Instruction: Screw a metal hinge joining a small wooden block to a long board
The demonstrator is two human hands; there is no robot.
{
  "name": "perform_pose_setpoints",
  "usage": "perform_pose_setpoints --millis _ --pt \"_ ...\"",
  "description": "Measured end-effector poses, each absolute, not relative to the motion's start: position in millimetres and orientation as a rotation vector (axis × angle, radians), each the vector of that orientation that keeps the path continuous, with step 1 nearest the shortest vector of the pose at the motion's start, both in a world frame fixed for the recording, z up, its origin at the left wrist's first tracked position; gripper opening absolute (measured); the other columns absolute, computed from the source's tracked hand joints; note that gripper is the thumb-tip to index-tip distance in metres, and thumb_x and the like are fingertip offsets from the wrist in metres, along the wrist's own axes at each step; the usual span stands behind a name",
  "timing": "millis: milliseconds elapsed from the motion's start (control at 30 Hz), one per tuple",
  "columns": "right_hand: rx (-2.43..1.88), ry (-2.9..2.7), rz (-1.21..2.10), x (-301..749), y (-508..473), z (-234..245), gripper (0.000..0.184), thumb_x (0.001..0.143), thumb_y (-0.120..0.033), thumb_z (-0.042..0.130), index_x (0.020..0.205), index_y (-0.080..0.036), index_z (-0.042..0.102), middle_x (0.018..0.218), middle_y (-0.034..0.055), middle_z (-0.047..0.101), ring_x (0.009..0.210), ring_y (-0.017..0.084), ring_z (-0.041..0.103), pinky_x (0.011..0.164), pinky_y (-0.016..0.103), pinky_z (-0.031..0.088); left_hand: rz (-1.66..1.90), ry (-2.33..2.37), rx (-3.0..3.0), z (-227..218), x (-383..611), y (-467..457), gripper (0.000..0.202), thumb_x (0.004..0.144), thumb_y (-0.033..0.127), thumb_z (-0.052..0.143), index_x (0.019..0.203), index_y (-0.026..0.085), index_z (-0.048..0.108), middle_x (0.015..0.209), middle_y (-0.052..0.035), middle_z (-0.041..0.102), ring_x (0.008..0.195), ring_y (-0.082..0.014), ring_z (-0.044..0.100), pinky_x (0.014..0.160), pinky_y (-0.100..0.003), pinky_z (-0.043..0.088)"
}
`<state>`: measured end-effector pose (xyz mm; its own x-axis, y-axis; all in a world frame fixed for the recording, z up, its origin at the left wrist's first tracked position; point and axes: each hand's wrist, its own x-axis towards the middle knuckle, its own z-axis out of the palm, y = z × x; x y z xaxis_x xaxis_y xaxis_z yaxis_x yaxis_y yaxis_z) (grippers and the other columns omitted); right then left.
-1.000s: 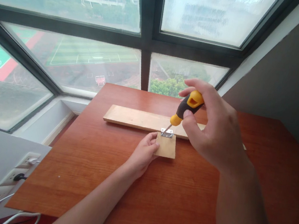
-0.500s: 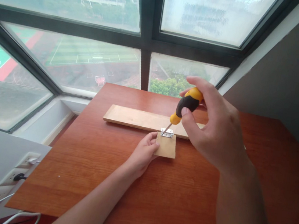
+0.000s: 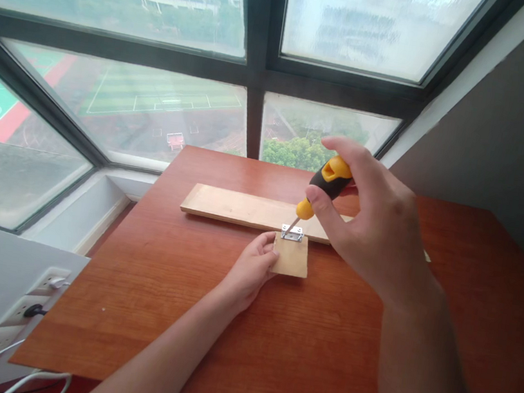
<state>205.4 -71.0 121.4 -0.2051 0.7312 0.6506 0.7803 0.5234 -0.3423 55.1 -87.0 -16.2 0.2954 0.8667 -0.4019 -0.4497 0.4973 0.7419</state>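
My right hand (image 3: 374,228) is closed round the yellow and black handle of a screwdriver (image 3: 322,185). The tool's tip rests on a small metal bracket (image 3: 292,233), which sits at the far edge of a small square wood block (image 3: 291,258). My left hand (image 3: 248,273) grips the left side of that block and presses it on the table. Right behind the bracket lies a long wooden plank (image 3: 241,208), partly hidden by my right hand.
The reddish wooden table (image 3: 320,335) stands against a large window (image 3: 166,46). A grey wall (image 3: 509,134) rises on the right. At the lower left a white power strip (image 3: 21,312) has plugs and white cables in it.
My right hand's fingers have shifted on the screwdriver handle, which has turned a little in place. The left hand and the block stay still.
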Motion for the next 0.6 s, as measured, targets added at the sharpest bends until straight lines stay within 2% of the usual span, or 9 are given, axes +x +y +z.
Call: perform_pose_setpoints --millis 100,300,500,600 --pt "-1.268 -1.948 -0.121 205.4 -69.3 120.7 0.043 0.087 -0.03 0.06 0.129 -0.022 0.056 0.107 0.0067 0.067 0.088 0.023 0.063 0.08 0.042 0.055 0.933 0.893 0.558 -15.2 55.2 -86.9 0.036 0.078 0.007 0.06 0.114 0.016 0.057 0.099 -0.0081 0.071 0.082 -0.0152 0.067 0.067 -0.02 0.051" --pt "-1.184 -2.0 0.002 205.9 -73.1 126.7 0.048 0.085 -0.017 0.054 0.133 -0.022 0.052 0.114 0.0068 0.068 0.091 0.022 0.064 0.086 0.04 0.054 0.933 0.902 0.559 -16.3 55.0 -87.1 0.036 0.078 0.008 0.061 0.113 0.016 0.057 0.102 -0.0086 0.071 0.084 -0.0161 0.067 0.07 -0.023 0.053" --pt "-1.262 -1.952 -0.112 206.2 -69.1 120.9 0.042 0.087 -0.028 0.06 0.128 -0.024 0.056 0.104 0.0049 0.067 0.084 0.022 0.063 0.078 0.04 0.055 0.935 0.891 0.56 -15.9 55.2 -86.9 0.039 0.076 0.009 0.064 0.114 0.017 0.058 0.102 -0.0086 0.072 0.083 -0.017 0.067 0.068 -0.023 0.053" --pt "-1.256 -1.961 -0.074 205.6 -70.3 121.8 0.043 0.086 -0.027 0.059 0.13 -0.024 0.055 0.109 0.0059 0.066 0.087 0.022 0.063 0.08 0.041 0.056 0.94 0.889 0.554 -15.5 55.4 -87.0 0.038 0.076 0.009 0.064 0.113 0.017 0.059 0.1 -0.0083 0.072 0.082 -0.0166 0.068 0.068 -0.023 0.053"
